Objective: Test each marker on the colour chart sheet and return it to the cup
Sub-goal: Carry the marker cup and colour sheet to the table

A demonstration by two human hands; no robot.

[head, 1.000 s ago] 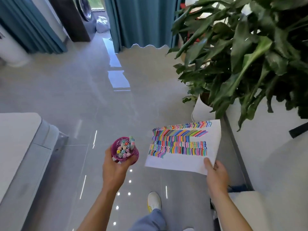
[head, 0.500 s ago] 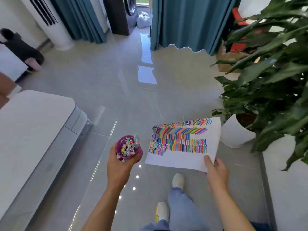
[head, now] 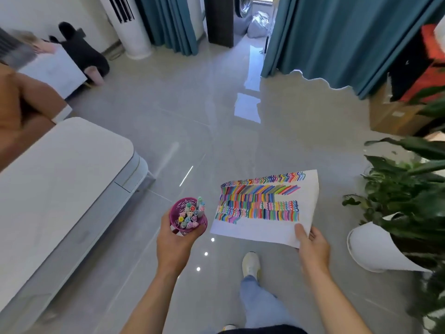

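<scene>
a: where's the cup?
b: in the left hand, held out over the grey floor. the fingers curl round its purple wall from below and the side. it's upright, mouth facing up toward the camera.
a: and the markers?
b: all in the cup, standing on end, caps up, long axes near vertical. a few at the far right of the rim stick up higher than the rest and lean slightly away.
a: the colour chart sheet?
b: just right of the cup, not touching it. the right hand pinches its near right corner, thumb on top, fingers underneath. it lies roughly flat, coloured side up, long axis running left to right. the rows of strokes follow that axis, and the blank margin is at the near edge.
a: anything around?
b: a white table to the left, a leafy plant in a white pot to the right, teal curtains across the back. one pale shoe shows on the floor between the arms.
</scene>
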